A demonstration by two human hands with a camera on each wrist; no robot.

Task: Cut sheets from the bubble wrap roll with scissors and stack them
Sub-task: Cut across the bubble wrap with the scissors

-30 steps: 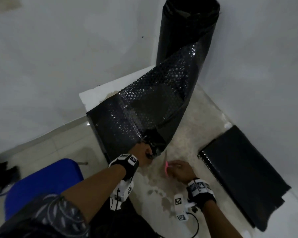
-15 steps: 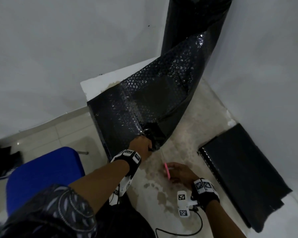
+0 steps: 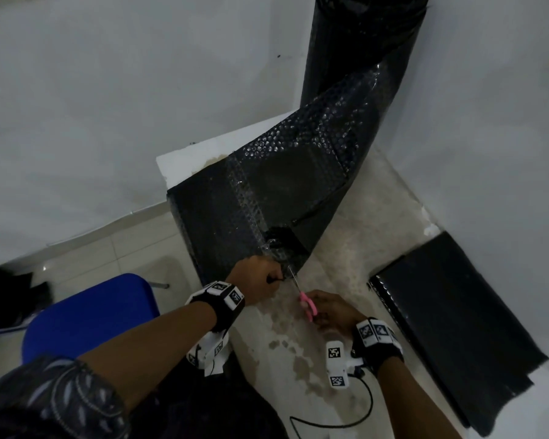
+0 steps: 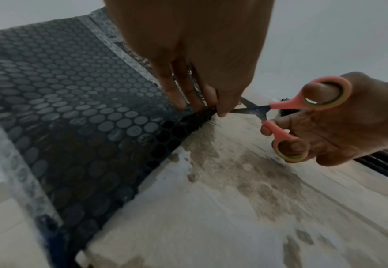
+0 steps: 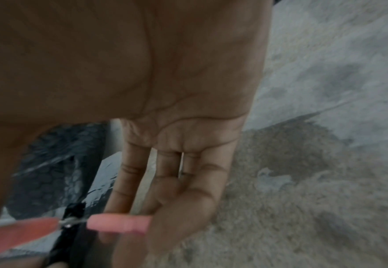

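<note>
Pinching the near corner of the black bubble wrap [image 4: 78, 112] between thumb and fingertips, the left hand [image 4: 202, 59] holds it taut at the table [image 3: 355, 258] edge. The right hand [image 4: 348, 119] grips pink-handled scissors [image 4: 287, 112], thumb and finger through the loops, blades parted at that corner. Round bubbles cover the glossy sheet, which runs up to the upright roll [image 3: 362, 45]. A stack of cut sheets [image 3: 457, 318] lies flat to the right.

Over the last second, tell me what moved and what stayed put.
The right hand carried the pink-handled scissors forward, so the open blades now reach the black bubble wrap sheet at the left hand. The left hand still pinches the sheet's edge; the stack of cut black sheets lies unchanged.
</note>
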